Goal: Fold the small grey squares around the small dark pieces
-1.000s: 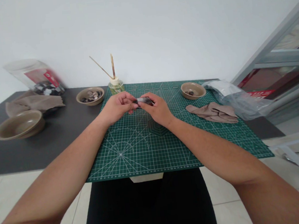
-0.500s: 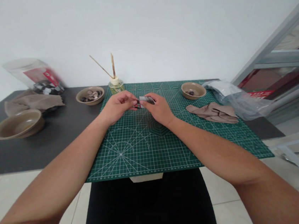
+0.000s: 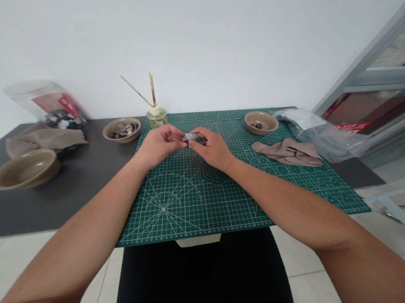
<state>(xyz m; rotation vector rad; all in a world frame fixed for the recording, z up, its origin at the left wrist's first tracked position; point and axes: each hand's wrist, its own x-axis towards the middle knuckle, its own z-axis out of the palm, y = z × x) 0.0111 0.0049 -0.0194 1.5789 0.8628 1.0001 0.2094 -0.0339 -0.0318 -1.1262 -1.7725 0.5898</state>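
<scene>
Over the green cutting mat (image 3: 180,211) my two hands meet, fingertips nearly touching. My right hand (image 3: 213,146) is closed on a small grey strip (image 3: 194,137), pale on top with darker patches, that looks thin and folded; its material is unclear. Between the thumb and fingers of my left hand (image 3: 158,145) is a small dark piece (image 3: 184,139), mostly covered, pressed against the strip. It resembles the pebbles, though I cannot be sure. Beyond my left wrist, a bowl (image 3: 123,139) holds several dark and pale pebbles (image 3: 126,129). At the right, another bowl (image 3: 263,128) has a few dark ones.
A brown cloth (image 3: 289,153) and a clear plastic bag (image 3: 331,133) lie at the right. Behind my left hand stands a reed diffuser bottle (image 3: 156,115). Farther left are a larger bowl (image 3: 26,182), another cloth (image 3: 56,138) and a bag of stones (image 3: 65,118).
The strip in my right hand tilted up and showed its pale edge half a second ago, then came back down against my left fingertips. Both forearms stay in nearly the same place.
</scene>
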